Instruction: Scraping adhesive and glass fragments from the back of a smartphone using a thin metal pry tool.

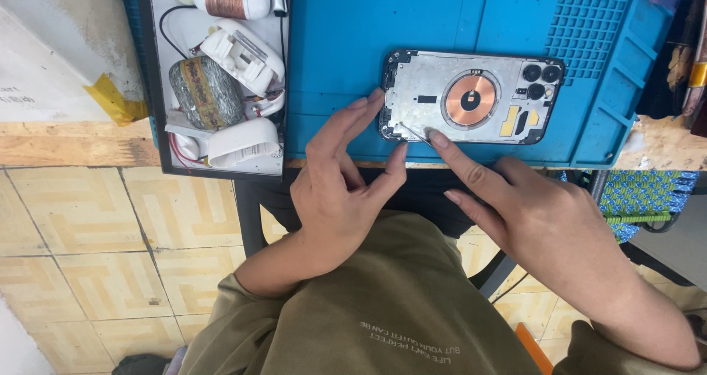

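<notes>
An opened phone back housing (471,97) lies on the blue work mat (346,36), with a copper charging coil at its middle and camera lenses at its right end. My left hand (342,191) rests at the housing's left end, fingers apart, fingertips touching its edge. My right hand (530,213) reaches in from the right. Its index fingertip presses a thin metal tool (414,131) against the housing's lower left corner.
A shallow tray (221,73) at the left holds white plastic parts, a coil of copper wire, a foil-wrapped lump and wires. The mat has a gridded section (596,22) at the right. The wooden table edge (74,143) and tiled floor lie below.
</notes>
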